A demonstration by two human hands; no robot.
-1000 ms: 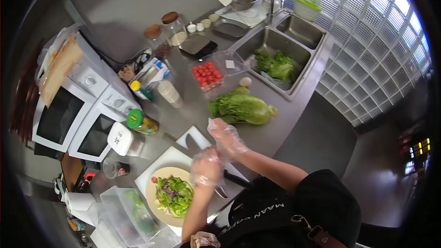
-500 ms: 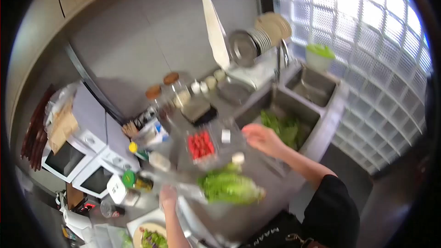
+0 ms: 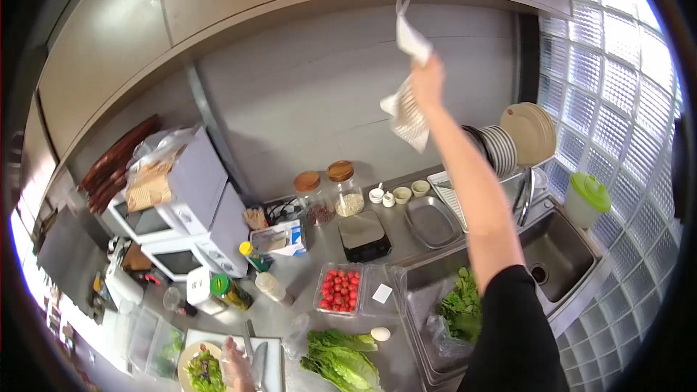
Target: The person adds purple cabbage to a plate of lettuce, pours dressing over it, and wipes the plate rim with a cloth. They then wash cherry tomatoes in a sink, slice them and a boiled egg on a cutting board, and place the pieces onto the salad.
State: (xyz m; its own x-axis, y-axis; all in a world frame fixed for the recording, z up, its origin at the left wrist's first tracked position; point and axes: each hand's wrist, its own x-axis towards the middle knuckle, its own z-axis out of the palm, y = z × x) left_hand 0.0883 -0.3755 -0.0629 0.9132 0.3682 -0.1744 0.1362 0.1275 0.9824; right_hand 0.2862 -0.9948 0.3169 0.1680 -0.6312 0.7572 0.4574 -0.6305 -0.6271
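A: Nearest to us, what are the left fingers doing?
B: The left hand (image 3: pixel 236 365) is showing between the salad plate (image 3: pixel 183 363), on its left, and a knife (image 3: pixel 259 361), just beside it on the right; we are not managing to tell whether its fingers are bending or holding anything. Farther to their right, a lettuce (image 3: pixel 341 364) is lying; beyond it, a box of red fruit (image 3: pixel 339 290).
A: And farthest away?
B: We are seeing the right hand (image 3: pixel 428 81) gripping a white cloth (image 3: pixel 411 117), bunched within its fingers, one part spreading below them and a loop rising above. The dish stack (image 3: pixel 501 151) is standing below and right.
A: How are we handling this well?
B: In our judgement, by keeping the grip firm, pulling gently in line with the loop, and keeping the loose end clear of the dishes.
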